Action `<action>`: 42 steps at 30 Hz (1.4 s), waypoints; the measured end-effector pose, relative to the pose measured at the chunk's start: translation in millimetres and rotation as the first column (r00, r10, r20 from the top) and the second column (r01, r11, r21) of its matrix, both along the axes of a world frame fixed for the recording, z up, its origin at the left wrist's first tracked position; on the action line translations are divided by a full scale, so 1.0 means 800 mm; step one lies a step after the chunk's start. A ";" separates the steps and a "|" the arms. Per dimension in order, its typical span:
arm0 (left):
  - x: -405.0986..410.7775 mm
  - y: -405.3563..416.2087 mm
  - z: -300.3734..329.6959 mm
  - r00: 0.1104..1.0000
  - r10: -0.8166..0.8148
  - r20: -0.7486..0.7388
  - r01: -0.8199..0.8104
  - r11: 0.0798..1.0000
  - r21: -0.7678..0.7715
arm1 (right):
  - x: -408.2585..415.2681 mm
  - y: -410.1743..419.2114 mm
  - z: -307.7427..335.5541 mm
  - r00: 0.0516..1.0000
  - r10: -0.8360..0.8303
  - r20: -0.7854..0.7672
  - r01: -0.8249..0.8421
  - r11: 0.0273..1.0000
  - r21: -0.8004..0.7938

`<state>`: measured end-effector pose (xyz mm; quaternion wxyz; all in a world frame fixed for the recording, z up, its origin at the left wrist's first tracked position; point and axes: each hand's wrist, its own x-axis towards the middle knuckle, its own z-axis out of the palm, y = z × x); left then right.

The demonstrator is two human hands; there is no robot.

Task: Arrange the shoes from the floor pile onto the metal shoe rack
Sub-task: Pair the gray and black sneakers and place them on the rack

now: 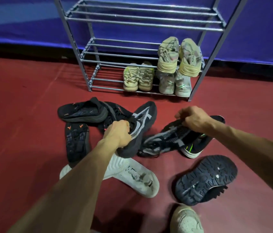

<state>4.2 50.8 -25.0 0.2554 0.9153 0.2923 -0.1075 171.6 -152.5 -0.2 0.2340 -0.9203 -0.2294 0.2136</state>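
Both hands lift a matching pair of black-and-grey shoes from the pile in front of the rack (88, 52).

In front of the rack's left half, the left hand (117, 132) curls around the heel collar of one shoe (142, 121); in front of its right end, the right hand (192, 120) pinches the collar of its mate (171, 137). Carry them together, toes away, and set them side by side on the bare bars left of the beige pairs, soles flat across two bars.

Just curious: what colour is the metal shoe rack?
Grey metal shoe rack, seen in the head view.
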 end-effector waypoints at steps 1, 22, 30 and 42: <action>-0.001 -0.001 0.001 1.000 0.008 0.010 -0.008 1.000 -0.024 | 0.007 0.002 0.012 0.996 0.087 0.021 -0.086 0.996 -0.027; 0.019 -0.041 -0.015 0.934 0.014 -0.358 -0.126 0.948 -0.291 | 0.006 0.051 0.000 0.859 -0.507 -0.069 0.481 0.847 -0.228; 0.017 -0.039 -0.016 0.941 -0.001 -0.338 -0.100 0.954 -0.282 | 0.013 0.032 0.024 0.903 -0.194 -0.384 0.134 0.975 -0.177; 0.004 -0.018 -0.025 0.958 0.127 -0.258 -0.220 0.900 -0.375 | -0.029 0.030 -0.053 0.681 -0.447 -0.580 0.646 0.739 0.189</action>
